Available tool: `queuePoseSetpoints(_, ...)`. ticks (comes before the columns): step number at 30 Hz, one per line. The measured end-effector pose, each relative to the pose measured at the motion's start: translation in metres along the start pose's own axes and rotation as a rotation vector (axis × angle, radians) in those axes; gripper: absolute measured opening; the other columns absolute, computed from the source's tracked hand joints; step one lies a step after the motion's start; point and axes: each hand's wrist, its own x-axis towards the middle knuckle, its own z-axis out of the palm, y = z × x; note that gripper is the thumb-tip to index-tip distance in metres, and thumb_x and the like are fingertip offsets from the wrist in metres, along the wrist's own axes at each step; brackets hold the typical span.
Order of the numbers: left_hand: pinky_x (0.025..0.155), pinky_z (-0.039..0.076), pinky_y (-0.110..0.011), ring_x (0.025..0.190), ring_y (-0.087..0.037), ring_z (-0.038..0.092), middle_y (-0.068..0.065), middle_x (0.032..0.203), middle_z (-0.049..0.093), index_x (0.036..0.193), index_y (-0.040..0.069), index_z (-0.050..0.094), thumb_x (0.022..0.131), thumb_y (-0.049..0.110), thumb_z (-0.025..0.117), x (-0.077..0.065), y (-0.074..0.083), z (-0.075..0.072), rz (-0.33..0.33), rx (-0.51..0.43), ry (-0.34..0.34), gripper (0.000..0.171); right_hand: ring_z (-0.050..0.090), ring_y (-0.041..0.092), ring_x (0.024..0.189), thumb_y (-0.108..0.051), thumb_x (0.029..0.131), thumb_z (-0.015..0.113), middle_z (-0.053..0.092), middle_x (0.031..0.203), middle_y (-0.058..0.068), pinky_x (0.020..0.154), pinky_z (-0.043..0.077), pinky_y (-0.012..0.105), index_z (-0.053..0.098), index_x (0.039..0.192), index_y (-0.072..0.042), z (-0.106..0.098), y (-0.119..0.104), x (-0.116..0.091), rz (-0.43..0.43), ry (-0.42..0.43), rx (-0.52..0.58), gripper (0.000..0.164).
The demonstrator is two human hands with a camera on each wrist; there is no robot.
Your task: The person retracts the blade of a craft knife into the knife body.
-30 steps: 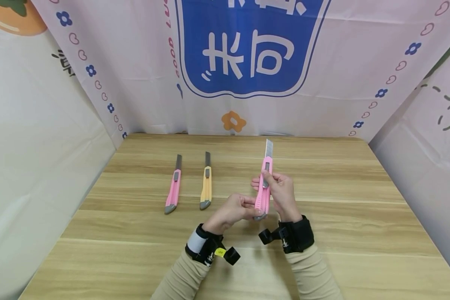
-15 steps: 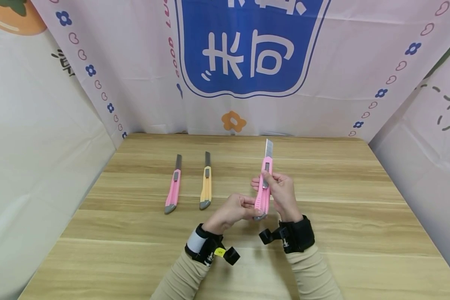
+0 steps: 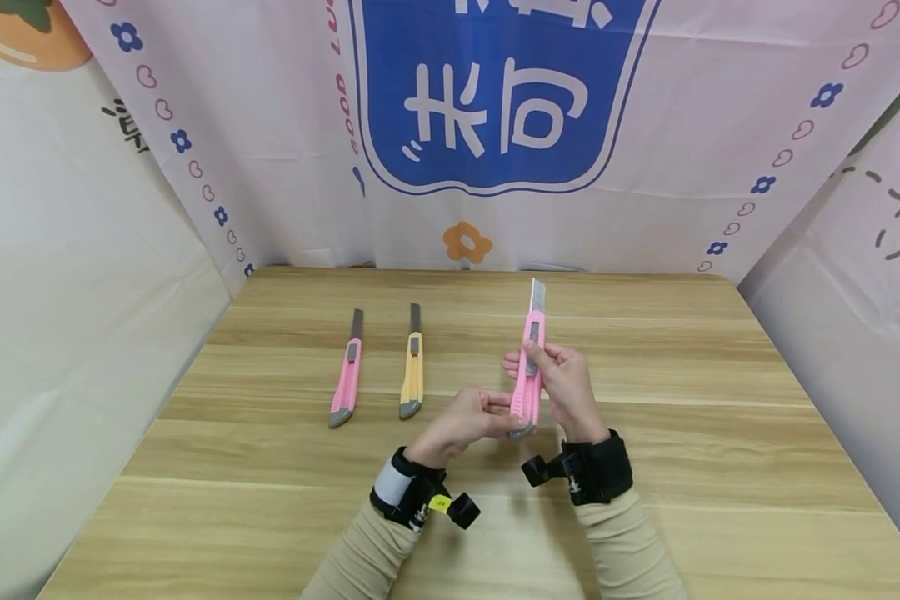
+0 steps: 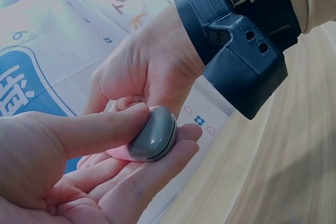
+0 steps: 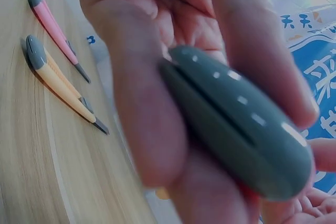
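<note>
A pink utility knife [image 3: 526, 392] is held above the table with its blade out and pointing away. My left hand [image 3: 468, 423] pinches its grey end cap [image 4: 156, 136] between thumb and fingers. Higher on the body, my right hand [image 3: 562, 382] grips the knife, its thumb on the grey slider [image 3: 532, 367]. In the right wrist view the grey end cap [image 5: 241, 124] fills the foreground, blurred. To the left lie a yellow utility knife [image 3: 412, 375] and another pink utility knife [image 3: 347, 383], both with blades out.
The wooden table [image 3: 690, 467] carries the knives. A printed cloth [image 3: 292, 167] hangs along the table's far edge, and pale cloth walls [image 3: 82, 333] stand at both sides. Each wrist wears a black camera mount [image 3: 596, 468].
The right hand and the held knife have shifted very slightly. Both hands keep their hold, and the two knives on the table have not moved.
</note>
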Motion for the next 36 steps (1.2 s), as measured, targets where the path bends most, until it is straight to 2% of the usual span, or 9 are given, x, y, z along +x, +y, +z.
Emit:
queuePoseSetpoints(8,0.092,0.058,-0.038,0.084,-0.006,0.069,-0.021,0.114,0.070,0.120,-0.004,0.062,0.088,0.005,0.066,0.0021,-0.0010,-0.0001,-0.014,-0.014,0.000,0.034,0.074,0.006,0.074,-0.017,0.100,0.050,0.075,0.074,-0.009,0.076,0.061,0.025,0.050,0.130,0.011,-0.0029,-0.0046,0.0003,0.011,0.019,-0.022,0.040)
queuePoseSetpoints(14,0.090,0.059,-0.032,0.089,-0.008,0.069,-0.023,0.116,0.069,0.122,-0.006,0.060,0.087,0.000,0.066,0.0038,-0.0008,0.0014,-0.011,-0.030,0.032,0.036,0.074,0.007,0.075,-0.019,0.101,0.049,0.075,0.074,-0.009,0.077,0.061,0.024,0.050,0.132,0.008,-0.0027,-0.0053,0.0016,0.029,0.041,-0.003,0.041)
queuePoseSetpoints(22,0.088,0.059,-0.029,0.091,-0.012,0.071,-0.022,0.115,0.069,0.121,-0.005,0.061,0.085,0.001,0.068,0.0029,-0.0011,0.0027,-0.005,-0.046,0.072,0.037,0.074,0.007,0.070,-0.031,0.099,0.052,0.075,0.070,-0.007,0.072,0.062,0.025,0.053,0.126,0.010,0.0007,-0.0029,0.0020,0.070,0.065,-0.011,0.049)
queuePoseSetpoints(31,0.087,0.059,-0.027,0.091,-0.010,0.070,-0.021,0.114,0.070,0.120,-0.004,0.062,0.085,0.002,0.068,0.0013,-0.0004,0.0030,0.004,-0.039,0.055,0.036,0.073,0.007,0.063,-0.022,0.099,0.053,0.073,0.063,-0.008,0.066,0.062,0.025,0.054,0.122,0.015,0.0029,0.0014,-0.0007,-0.033,0.081,-0.019,0.043)
queuePoseSetpoints(36,0.087,0.059,-0.027,0.090,-0.009,0.070,-0.021,0.115,0.070,0.121,-0.004,0.061,0.086,0.001,0.067,0.0001,0.0004,0.0033,0.000,-0.047,0.029,0.036,0.072,0.008,0.061,-0.018,0.099,0.054,0.072,0.061,-0.008,0.063,0.062,0.026,0.054,0.120,0.018,0.0027,0.0014,-0.0011,-0.053,0.081,-0.019,0.042)
